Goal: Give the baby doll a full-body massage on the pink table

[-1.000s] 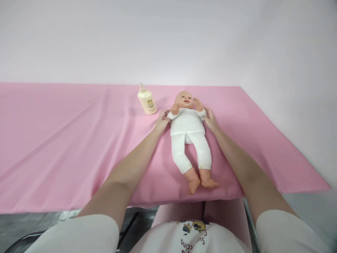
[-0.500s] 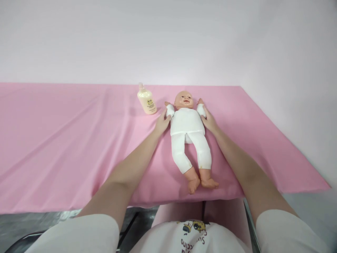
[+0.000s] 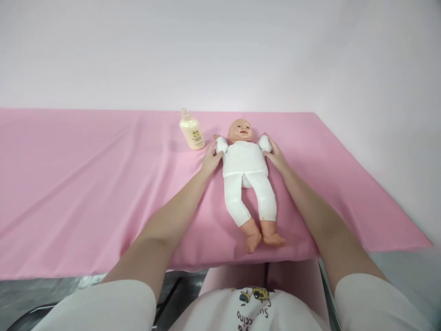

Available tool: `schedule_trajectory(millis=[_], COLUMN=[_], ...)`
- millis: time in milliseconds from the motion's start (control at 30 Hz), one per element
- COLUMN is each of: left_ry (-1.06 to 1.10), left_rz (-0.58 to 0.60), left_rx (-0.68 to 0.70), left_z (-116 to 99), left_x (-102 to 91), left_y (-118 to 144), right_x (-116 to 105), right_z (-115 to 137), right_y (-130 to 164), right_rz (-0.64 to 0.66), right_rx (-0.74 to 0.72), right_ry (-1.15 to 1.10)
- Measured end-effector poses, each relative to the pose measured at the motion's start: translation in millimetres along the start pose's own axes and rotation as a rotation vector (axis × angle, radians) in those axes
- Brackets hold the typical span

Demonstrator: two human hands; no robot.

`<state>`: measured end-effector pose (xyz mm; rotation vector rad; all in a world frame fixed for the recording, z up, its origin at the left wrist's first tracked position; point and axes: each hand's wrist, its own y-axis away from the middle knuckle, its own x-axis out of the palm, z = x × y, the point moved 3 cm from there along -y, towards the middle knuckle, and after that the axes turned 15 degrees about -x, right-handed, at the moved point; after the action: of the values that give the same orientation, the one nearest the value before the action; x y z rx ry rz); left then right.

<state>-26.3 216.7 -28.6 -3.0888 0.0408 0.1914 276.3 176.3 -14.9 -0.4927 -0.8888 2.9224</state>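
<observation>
Figure: doll-handling sequence, arm-positioning stage. I saw the baby doll (image 3: 245, 168) lying on its back on the pink-covered worktop (image 3: 86, 184), head toward the far wall and bare feet toward the near edge, a little right of centre. My left hand (image 3: 211, 158) was closed round the doll's white-sleeved arm on the left side of the scene, and my right hand (image 3: 274, 154) was closed round the opposite arm; both doll arms lay spread outward beside the shoulders. A cream lotion bottle (image 3: 192, 131) stood just left of the doll's head, apart from my hands and from the doll. I judged the step in hand to be working the doll's arms while the body rested flat. I judged that any next move called for a light, even grip on both sleeves, so the soft torso would not twist or slide toward the bottle
</observation>
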Motion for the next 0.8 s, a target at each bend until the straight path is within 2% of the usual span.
schedule_trajectory(millis=[100, 233, 333, 467, 667, 800], left_ry=[0.138, 0.19, 0.115, 0.035, 0.026, -0.052], left_rz=[0.018, -0.037, -0.066, -0.059, -0.048, -0.047], left_rx=[-0.017, 0.05, 0.089, 0.11, 0.088, 0.103], left_z=[-3.7, -14.9, -21.5, -27.4, -30.2, -27.3], left_x=[0.5, 3.0, 5.7, 7.1, 7.0, 8.5], left_y=[0.1, 8.0, 15.5, 20.4, 22.5, 22.8], right_x=[-1.9, -4.6, -3.0, -1.1, -1.2, 0.4], right_z=[-5.5, -7.4, -7.8, -7.4, -3.9, 0.7], right_y=[-4.1, -2.3, 0.2, -0.2, -0.6, 1.4], right_rz=[-0.08, -0.178, -0.167, -0.154, -0.156, -0.083], right_rx=[0.033, 0.055, 0.03, -0.027, -0.013, 0.009], right_ry=[-0.157, -0.292, -0.35, -0.304, -0.305, -0.296])
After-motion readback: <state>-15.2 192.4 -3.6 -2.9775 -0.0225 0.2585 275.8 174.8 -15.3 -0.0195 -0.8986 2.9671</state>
